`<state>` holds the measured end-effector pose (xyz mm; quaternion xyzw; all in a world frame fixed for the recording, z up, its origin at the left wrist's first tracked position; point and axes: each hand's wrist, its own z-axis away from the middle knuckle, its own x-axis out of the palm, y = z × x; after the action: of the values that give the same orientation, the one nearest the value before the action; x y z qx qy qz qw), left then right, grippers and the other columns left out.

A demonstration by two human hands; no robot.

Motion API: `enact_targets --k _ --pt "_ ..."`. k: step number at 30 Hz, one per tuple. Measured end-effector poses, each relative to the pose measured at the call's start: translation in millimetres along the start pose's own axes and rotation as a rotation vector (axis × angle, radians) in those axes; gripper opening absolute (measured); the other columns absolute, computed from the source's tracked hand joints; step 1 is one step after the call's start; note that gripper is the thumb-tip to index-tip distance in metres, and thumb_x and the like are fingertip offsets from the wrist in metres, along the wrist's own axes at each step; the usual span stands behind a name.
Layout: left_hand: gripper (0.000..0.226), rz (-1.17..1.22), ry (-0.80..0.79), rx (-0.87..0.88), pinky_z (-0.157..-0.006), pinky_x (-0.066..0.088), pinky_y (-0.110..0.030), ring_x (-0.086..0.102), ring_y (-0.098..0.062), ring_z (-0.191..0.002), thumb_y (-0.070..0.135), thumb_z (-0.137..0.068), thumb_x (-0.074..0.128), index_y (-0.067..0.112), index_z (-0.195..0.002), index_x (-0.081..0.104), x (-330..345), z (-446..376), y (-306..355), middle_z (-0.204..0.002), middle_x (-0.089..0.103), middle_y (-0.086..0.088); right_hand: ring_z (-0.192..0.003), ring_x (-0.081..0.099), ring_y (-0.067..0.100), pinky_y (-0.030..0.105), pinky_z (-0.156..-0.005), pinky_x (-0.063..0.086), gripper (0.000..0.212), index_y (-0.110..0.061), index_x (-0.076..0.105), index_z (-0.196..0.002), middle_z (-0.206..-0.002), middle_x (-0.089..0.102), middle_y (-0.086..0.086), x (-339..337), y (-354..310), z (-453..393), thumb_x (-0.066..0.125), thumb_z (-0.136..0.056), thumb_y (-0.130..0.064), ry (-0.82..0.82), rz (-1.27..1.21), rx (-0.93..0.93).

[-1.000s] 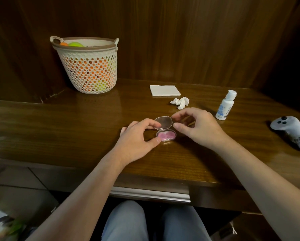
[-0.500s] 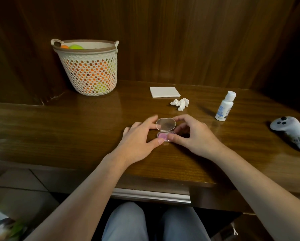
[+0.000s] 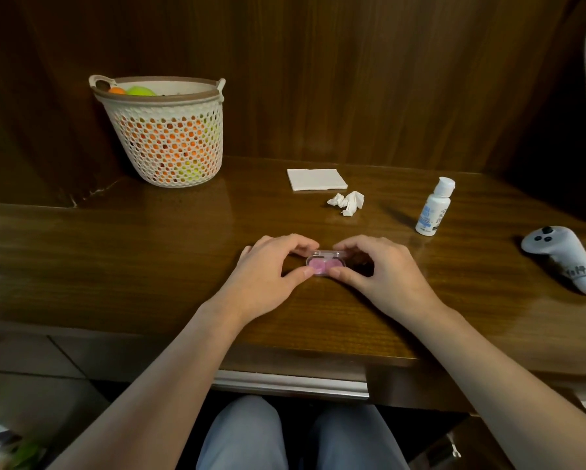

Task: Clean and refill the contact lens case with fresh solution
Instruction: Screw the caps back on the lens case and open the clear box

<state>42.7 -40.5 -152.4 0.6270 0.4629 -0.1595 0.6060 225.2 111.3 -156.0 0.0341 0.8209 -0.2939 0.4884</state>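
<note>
Bare desk (image 3: 149,252) lies left of the hands; right, the solution bottle (image 3: 434,206) and controller (image 3: 563,257) stand near.

One clear-lidded pink contact lens case (image 3: 325,264), one small white plastic solution bottle (image 3: 434,206), one folded white napkin (image 3: 316,179), one crumpled white tissue (image 3: 347,203), one cream perforated basket (image 3: 169,144), one grey handheld controller (image 3: 563,257).

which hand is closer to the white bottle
Right. The right hand grips the lens case, with the bottle beyond it to the right; the left hand holds the case's far side.
</note>
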Motion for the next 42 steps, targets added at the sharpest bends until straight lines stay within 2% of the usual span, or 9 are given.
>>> enact_targets --k 3,6,13,21,28,32,36,39,42 --pt "0.038 -0.006 0.011 0.013 -0.118 0.039 -0.05 0.048 -0.001 -0.13 0.041 -0.102 0.066 0.046 -0.139 0.059 0.0 2.1 1.0 -0.135 0.062 0.025 -0.107 0.053 -0.006 0.009 -0.083 0.036 0.075 -0.041 0.07 -0.133 -0.116 0.061 -0.032 0.1 1.1 0.1 0.046 -0.078 -0.085 -0.002 0.049 -0.001" --pt "0.037 -0.023 0.022 0.041 -0.116 0.043 -0.049 0.049 -0.001 -0.13 0.04 -0.102 0.066 0.043 -0.139 0.063 -0.3 3.8 0.3 -0.137 0.064 0.022 -0.114 0.056 -0.002 0.02 -0.089 0.044 0.069 -0.041 0.071 -0.134 -0.123 0.069 -0.026 -0.7 1.5 1.3 0.051 -0.083 -0.083 -0.023 0.075 0.003" --pt "0.032 -0.037 0.069 0.063 -0.113 0.046 -0.043 0.054 0.0 -0.127 0.043 -0.1 0.067 0.04 -0.131 0.071 2.9 3.4 0.8 -0.133 0.069 0.02 -0.116 0.06 0.003 0.032 -0.099 0.049 0.029 -0.038 0.076 -0.129 -0.125 0.075 -0.02 -1.6 0.7 2.4 0.064 -0.104 -0.047 0.008 0.04 0.009" --pt "0.029 0.009 0.077 0.021 -0.111 0.049 -0.049 0.054 -0.002 -0.128 0.04 -0.098 0.071 0.041 -0.127 0.074 5.7 1.3 -2.0 -0.129 0.071 0.021 -0.116 0.061 0.004 0.039 -0.101 0.051 0.018 -0.039 0.08 -0.115 -0.109 0.068 -0.034 -1.2 3.1 -1.1 0.07 -0.101 -0.044 -0.009 -0.041 0.05" --pt "0.032 0.019 0.09 0.01 -0.114 0.047 -0.042 0.055 -0.001 -0.129 0.038 -0.1 0.07 0.039 -0.132 0.071 4.7 -1.9 -5.2 -0.134 0.069 0.02 -0.116 0.058 0.003 0.034 -0.1 0.049 0.034 -0.04 0.075 -0.126 -0.123 0.072 -0.026 -0.4 0.1 -4.5 0.076 -0.094 -0.051 -0.055 0.009 0.014" --pt "0.03 0.008 0.107 -0.001 -0.11 0.052 -0.038 0.059 -0.003 -0.126 0.032 -0.1 0.07 0.037 -0.13 0.072 1.2 -13.2 -7.7 -0.133 0.07 0.017 -0.114 0.056 0.005 0.038 -0.099 0.051 0.029 -0.043 0.075 -0.123 -0.116 0.072 -0.026 7.3 -3.4 -23.5 0.076 -0.095 -0.05 -0.049 0.025 0.041" --pt "0.031 -0.053 0.111 -0.03 -0.112 0.051 -0.043 0.057 -0.008 -0.132 0.03 -0.101 0.069 0.035 -0.132 0.072 -2.8 -28.0 -9.2 -0.137 0.07 0.013 -0.118 0.053 0.007 0.049 -0.107 0.049 0.026 -0.048 0.073 -0.118 -0.104 0.061 -0.034 12.1 -2.6 -43.0 0.076 -0.093 -0.056 -0.043 0.038 0.09" --pt "0.032 -0.045 0.113 -0.027 -0.111 0.052 -0.044 0.058 -0.009 -0.132 0.029 -0.101 0.069 0.035 -0.133 0.072 -1.9 -33.4 -9.8 -0.136 0.07 0.012 -0.122 0.057 0.008 0.054 -0.11 0.049 0.026 -0.047 0.073 -0.116 -0.109 0.066 -0.032 12.8 -1.6 -47.6 0.077 -0.092 -0.057 -0.034 0.01 0.123" --pt "0.033 -0.036 0.112 -0.024 -0.112 0.051 -0.045 0.056 -0.009 -0.135 0.029 -0.101 0.069 0.036 -0.134 0.071 -2.0 -32.4 -10.2 -0.138 0.069 0.013 -0.12 0.061 0.008 0.052 -0.108 0.054 0.034 -0.046 0.07 -0.121 -0.116 0.071 -0.025 11.7 -3.7 -44.2 0.079 -0.09 -0.056 -0.039 -0.044 0.134"
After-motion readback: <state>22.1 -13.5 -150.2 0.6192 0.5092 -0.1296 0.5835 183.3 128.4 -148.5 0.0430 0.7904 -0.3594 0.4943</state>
